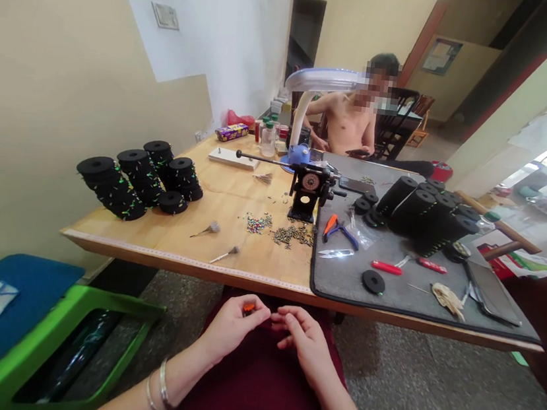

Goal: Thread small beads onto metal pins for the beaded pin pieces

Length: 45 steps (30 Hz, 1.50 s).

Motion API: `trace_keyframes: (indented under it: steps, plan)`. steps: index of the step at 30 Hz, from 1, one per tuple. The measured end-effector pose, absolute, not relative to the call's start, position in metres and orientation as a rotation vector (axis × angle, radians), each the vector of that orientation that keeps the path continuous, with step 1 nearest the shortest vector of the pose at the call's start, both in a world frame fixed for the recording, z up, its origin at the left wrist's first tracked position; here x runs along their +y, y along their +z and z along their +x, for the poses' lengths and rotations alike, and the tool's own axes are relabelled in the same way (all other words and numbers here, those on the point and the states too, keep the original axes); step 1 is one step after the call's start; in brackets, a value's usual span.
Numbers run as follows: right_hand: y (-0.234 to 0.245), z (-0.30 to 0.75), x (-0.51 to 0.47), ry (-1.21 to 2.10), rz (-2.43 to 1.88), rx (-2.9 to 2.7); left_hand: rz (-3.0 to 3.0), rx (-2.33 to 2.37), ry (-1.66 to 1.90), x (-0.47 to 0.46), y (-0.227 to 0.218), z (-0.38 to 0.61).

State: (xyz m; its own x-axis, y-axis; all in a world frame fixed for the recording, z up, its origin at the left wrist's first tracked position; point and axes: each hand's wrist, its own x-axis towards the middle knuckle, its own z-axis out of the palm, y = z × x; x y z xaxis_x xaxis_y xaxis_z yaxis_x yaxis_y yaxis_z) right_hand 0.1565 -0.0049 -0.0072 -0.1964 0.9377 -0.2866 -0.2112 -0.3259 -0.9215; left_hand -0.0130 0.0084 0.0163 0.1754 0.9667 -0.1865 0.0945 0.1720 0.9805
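My left hand (229,322) rests over my lap in dark red cloth (255,389), fingers pinched on a small orange piece (248,308). My right hand (305,335) sits beside it with fingers curled, fingertips close to the left hand's; I cannot make out anything in it. Both hands are below the near edge of the wooden table (188,248). On the table lie a pile of small metal bits (292,234) and coloured beads (258,222), in front of a black hand-crank winder (307,192).
Stacks of black spools stand at the left (137,178) and on the grey mat (417,212). Pliers (342,232), red-handled tools (387,267), a black disc (373,282) and a tablet (491,291) lie on the mat. A person sits across the table (356,125). A green bin (71,346) stands left.
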Motion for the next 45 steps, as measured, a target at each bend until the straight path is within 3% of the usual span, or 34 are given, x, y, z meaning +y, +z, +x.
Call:
trace_keyframes:
  steps: [8, 14, 26, 31, 35, 41, 45]
  plan:
    - [0.001, 0.144, 0.006, 1.709, -1.081, -1.093, 1.463, 1.303, 0.927, 0.006, 0.020, -0.009]
    - [-0.001, 0.143, 0.006, 1.488, -1.214, -1.288, 1.794, 1.359, 0.860, 0.013, 0.029, -0.016]
    - [-0.015, 0.152, 0.002, 1.583, -1.090, -0.858, 2.509, 1.563, 0.571, 0.100, 0.042, -0.019]
    - [-0.021, 0.155, 0.001, 1.589, -1.073, -0.818, 2.418, 1.750, 0.798, 0.102, 0.052, -0.045]
    - [-0.023, 0.154, 0.001, 1.610, -1.050, -0.792, 2.127, 2.029, 0.662, 0.097, 0.052, -0.074]
    - [-0.019, 0.149, 0.000, 1.640, -1.037, -0.800, 2.013, 1.988, 0.645, 0.096, 0.033, -0.085]
    - [-0.014, 0.148, -0.002, 1.647, -1.035, -0.789, 1.742, 1.766, 0.881, 0.074, 0.029, -0.081]
